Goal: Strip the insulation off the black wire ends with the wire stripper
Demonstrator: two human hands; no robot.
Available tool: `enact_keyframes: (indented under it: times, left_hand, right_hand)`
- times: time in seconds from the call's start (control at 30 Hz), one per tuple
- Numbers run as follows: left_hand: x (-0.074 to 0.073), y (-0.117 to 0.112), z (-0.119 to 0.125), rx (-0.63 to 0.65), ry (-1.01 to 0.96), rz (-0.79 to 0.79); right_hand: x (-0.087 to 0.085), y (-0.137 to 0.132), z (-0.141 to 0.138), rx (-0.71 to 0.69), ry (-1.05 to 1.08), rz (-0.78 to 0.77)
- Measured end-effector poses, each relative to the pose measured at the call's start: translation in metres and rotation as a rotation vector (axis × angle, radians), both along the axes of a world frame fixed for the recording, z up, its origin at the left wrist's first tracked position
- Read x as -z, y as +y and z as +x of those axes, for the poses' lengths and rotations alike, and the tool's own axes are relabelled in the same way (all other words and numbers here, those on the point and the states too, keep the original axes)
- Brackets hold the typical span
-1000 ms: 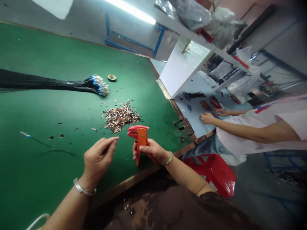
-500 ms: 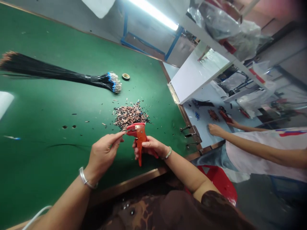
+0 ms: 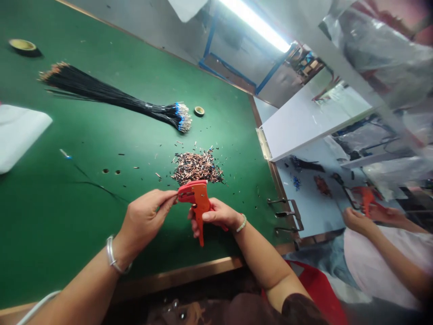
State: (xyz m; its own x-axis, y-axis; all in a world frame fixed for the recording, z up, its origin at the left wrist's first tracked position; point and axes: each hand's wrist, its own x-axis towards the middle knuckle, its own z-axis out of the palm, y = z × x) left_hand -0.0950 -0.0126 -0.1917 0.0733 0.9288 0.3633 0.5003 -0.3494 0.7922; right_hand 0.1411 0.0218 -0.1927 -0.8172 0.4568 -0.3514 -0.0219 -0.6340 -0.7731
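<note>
My right hand grips an orange-red wire stripper by its handles, with the jaws pointing left. My left hand pinches something thin at those jaws; the fingertips hide it, though it looks like a fine wire. Just beyond the tool lies a heap of copper and black wire offcuts. Farther up, a bundle of black wires with blue-collared metal ends rests on the green table mat. A small tape roll sits beside those ends.
A second tape roll and a white sheet lie at the mat's far left. To the right, a co-worker's hands work with an orange tool at a white table. A red stool stands below.
The view has swung, shifting the table rightward and bringing the sheet and second tape roll in. My left fingertips have moved onto the stripper's jaws. The co-worker's hands now hold an orange tool.
</note>
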Motion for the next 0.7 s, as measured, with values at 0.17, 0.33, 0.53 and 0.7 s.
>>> enact_keyframes:
  times: [0.17, 0.33, 0.53, 0.7]
  left_hand:
    - [-0.0053, -0.0003, -0.0010, 0.006, 0.028, -0.021]
    - [-0.0070, -0.0006, -0.0029, 0.049, 0.041, -0.055]
    - [-0.0078, -0.0020, -0.0030, 0.065, 0.055, 0.032]
    - [-0.0090, -0.0032, -0.0037, 0.053, 0.103, 0.074]
  right_hand:
    - [0.0006, -0.0006, 0.0029, -0.031, 0.003, -0.021]
    - [-0.0018, -0.0018, 0.0015, -0.016, -0.040, 0.001]
    - [-0.0022, -0.0042, 0.0020, -0.020, -0.050, 0.043]
    - [-0.0012, -0.0065, 0.0011, 0.007, -0.062, 0.063]
